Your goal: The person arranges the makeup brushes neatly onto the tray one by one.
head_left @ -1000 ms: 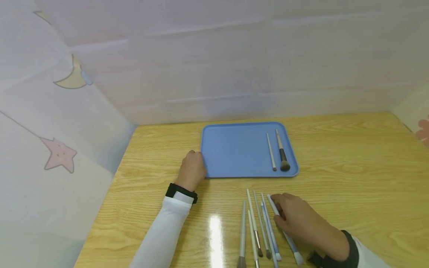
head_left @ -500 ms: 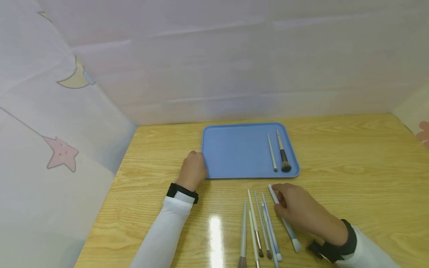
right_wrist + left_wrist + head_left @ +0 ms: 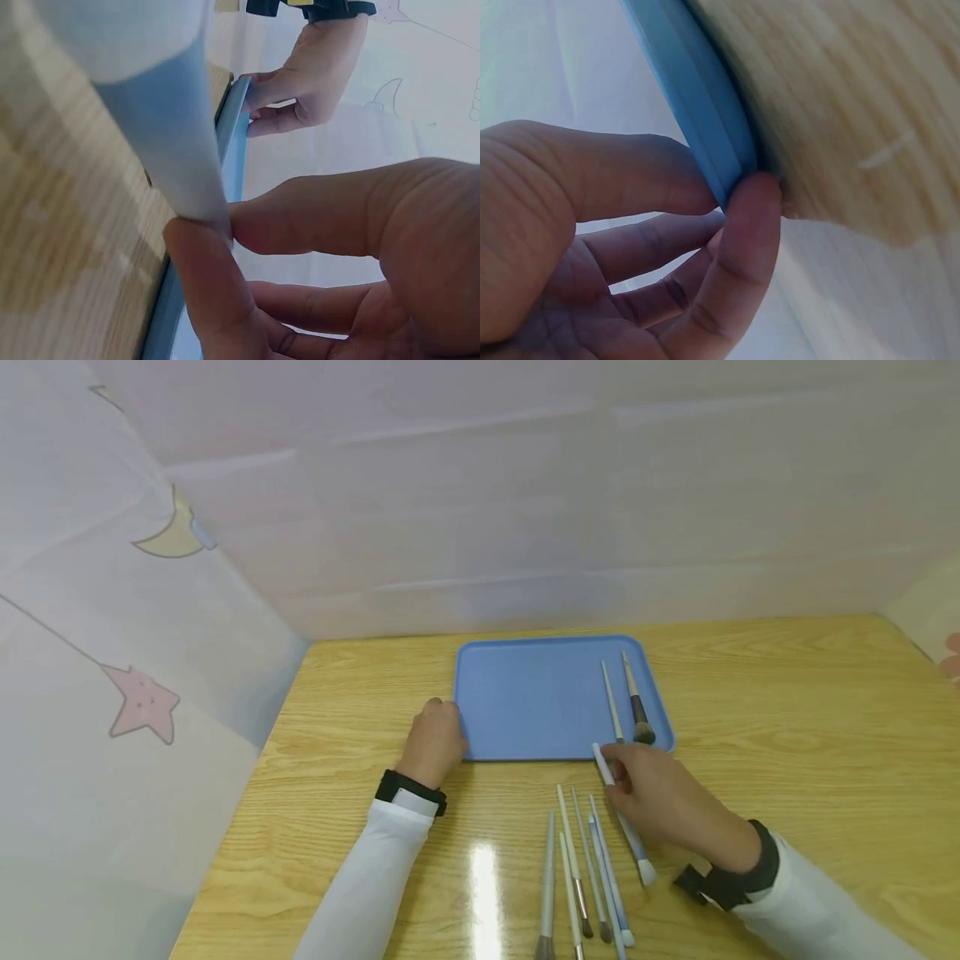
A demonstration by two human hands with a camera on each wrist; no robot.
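Brush held at tray's lower edge

Pinched in the right hand (image 3: 660,802): a blue-handled brush (image 3: 622,817), slanting from lower right of centre up to the near rim of the blue tray (image 3: 525,702). Gripped by the left hand (image 3: 433,745): the tray's left edge, mid-frame, thumb and fingers curled round it. Lay just below-left of the held brush: five more brushes (image 3: 581,877) on the wooden table (image 3: 787,735).

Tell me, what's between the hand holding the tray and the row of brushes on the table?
In the head view, only bare wooden table lies between the left hand and the row of brushes.
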